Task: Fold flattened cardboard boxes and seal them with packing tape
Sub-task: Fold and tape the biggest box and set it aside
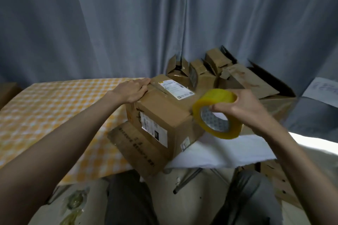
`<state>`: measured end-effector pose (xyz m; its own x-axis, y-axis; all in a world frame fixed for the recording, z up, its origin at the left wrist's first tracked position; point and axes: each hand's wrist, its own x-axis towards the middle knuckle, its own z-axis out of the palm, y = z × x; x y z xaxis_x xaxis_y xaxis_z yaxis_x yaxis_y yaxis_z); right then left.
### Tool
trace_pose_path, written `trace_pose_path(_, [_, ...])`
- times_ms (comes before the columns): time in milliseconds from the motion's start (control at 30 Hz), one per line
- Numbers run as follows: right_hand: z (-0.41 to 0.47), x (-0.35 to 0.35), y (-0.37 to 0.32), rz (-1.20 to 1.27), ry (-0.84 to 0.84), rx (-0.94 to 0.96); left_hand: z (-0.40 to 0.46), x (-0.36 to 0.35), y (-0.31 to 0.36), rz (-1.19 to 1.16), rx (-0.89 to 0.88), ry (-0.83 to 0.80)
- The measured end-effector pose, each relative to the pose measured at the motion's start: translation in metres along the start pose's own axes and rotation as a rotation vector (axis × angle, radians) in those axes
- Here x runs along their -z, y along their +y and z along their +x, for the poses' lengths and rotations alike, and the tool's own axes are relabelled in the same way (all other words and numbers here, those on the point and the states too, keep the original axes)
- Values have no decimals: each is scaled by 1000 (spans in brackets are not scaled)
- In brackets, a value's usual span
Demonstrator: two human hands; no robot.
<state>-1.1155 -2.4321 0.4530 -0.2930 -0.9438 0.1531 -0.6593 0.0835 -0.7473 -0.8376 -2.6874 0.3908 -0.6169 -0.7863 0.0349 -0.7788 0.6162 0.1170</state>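
Note:
A folded brown cardboard box [164, 113] with white shipping labels stands on the table's front edge, resting on a flattened cardboard sheet [139, 150]. My left hand [134, 90] lies on the box's far left top corner, fingers bent over the edge, pressing the flaps down. My right hand [243, 107] grips a yellowish roll of packing tape [217, 115], fingers through its core, just right of the box and level with its top.
Behind the box stands a heap of several opened and flattened cardboard boxes [228, 76]. An orange-checked cloth [54, 111] covers the table at left, a white cloth [228, 150] at right. Grey curtains hang behind. Crumpled tape bits [75, 201] lie on the floor.

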Motion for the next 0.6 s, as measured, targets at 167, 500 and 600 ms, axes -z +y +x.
trace_pose_path(167, [-25,-6,4,-184,-16,-24,-6,5,6,-43,85,3])
trace_pose_path(500, [-28,-17,27,-376,-7,-36,-13,7,19,-45,105,6])
trace_pose_path(600, [-26,-25,44,-345,-38,-57,-12,6,21,-40,106,6])
